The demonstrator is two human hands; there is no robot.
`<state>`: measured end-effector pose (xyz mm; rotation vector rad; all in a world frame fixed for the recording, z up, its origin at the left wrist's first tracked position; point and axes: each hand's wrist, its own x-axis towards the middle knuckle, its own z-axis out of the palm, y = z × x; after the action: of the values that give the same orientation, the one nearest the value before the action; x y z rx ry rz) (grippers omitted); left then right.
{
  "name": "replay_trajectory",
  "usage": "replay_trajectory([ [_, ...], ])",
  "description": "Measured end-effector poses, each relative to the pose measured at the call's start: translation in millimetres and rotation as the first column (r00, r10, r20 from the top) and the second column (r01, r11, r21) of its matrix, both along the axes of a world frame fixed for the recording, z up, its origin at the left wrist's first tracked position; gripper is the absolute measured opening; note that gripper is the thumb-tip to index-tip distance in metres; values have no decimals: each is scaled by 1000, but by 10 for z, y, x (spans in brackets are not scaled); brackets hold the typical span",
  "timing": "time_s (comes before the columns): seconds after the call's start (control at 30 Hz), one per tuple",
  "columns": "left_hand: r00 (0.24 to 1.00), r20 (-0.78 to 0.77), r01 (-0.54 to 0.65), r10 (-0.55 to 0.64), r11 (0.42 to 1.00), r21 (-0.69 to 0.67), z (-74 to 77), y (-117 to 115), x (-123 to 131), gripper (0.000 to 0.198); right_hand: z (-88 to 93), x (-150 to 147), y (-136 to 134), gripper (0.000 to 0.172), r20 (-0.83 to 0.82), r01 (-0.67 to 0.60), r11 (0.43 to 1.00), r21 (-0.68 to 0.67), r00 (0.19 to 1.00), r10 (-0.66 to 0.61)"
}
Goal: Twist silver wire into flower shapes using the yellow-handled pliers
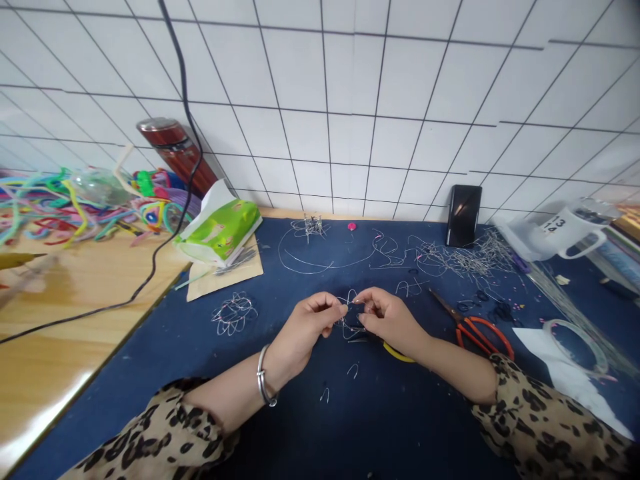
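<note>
My left hand [311,327], with a metal bangle on the wrist, pinches a small piece of looped silver wire [351,293] between thumb and forefinger. On the other side of the wire is my right hand [395,323], its thumb and forefinger curved with a gap between the tips; the forefinger is close to the wire. Beneath the right palm, yellow-handled pliers [399,352] show only in part. A flower-like ring of bent wire [235,313] lies left of my hands. Two short bent wire bits [353,370] rest on the dark blue mat in front.
Orange-handled scissors [483,335] lie to the right. Behind them are a tangle of wire [465,259], a black phone [464,215] against the tiled wall and a white mug [570,230]. At left stand a green tissue pack [220,233] and a red flask [180,153]; a black cable hangs there.
</note>
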<state>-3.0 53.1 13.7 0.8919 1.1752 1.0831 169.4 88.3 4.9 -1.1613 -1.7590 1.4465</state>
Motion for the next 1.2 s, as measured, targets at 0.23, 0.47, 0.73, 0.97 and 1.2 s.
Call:
replay_trajectory([
  [0.23, 992, 100, -79, 82, 996, -32, 77, 27, -251, 15, 108, 34, 3, 24, -39, -16, 1000, 16, 999, 17],
  [0.47, 955, 240, -157, 174, 984, -89, -39, 73, -524, 14, 19, 18, 173, 9, 295, -116, 894, 432, 955, -19],
  [0.73, 957, 271, -88, 101, 994, -59, -124, 132, -591, 10, -115, -192, 294, 9, 549, -334, 792, 511, 836, -2],
  [0.97, 971, 227, -72, 77, 997, -30, -167, 97, -596, 10, -193, -331, 326, 10, 619, -351, 783, 513, 783, -55],
  [1.2, 972, 223, -62, 67, 998, -27, -156, 72, -570, 11, -167, -415, 234, 9, 658, -359, 783, 508, 748, -84],
])
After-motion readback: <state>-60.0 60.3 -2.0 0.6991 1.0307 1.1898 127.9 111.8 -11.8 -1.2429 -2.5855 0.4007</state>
